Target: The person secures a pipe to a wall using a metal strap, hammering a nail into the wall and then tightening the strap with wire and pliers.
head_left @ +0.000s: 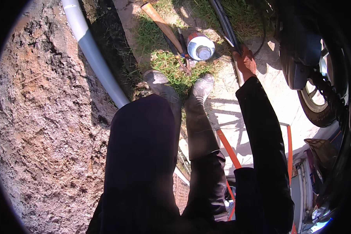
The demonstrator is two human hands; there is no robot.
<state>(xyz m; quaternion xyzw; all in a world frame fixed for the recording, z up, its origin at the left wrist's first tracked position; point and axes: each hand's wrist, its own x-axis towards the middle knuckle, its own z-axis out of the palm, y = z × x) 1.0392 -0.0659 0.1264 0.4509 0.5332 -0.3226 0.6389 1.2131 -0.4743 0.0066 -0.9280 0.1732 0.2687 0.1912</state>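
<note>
My right hand (pixel 245 64) reaches forward and is closed around a long, slightly curved dark tube (pixel 221 17) at the upper right. A thin pale strip lies along the tube just ahead of my fingers; I cannot make out what it is. Below the hand, a pale length (pixel 238 74) continues in line with the tube. My left hand is not in view. Left of the tube stands a round can (pixel 201 46) with a shiny, light inside. Beside it lie a tool with a wooden handle (pixel 160 22) and some dark-handled hand tools (pixel 182 42).
My boots (pixel 202 87) stand on grass and concrete. A thick grey pipe (pixel 93 50) curves past on the left, beside rough, pitted ground (pixel 54 128). On the right is a vehicle wheel (pixel 319 101). Orange bars (pixel 228 148) rise near my right arm.
</note>
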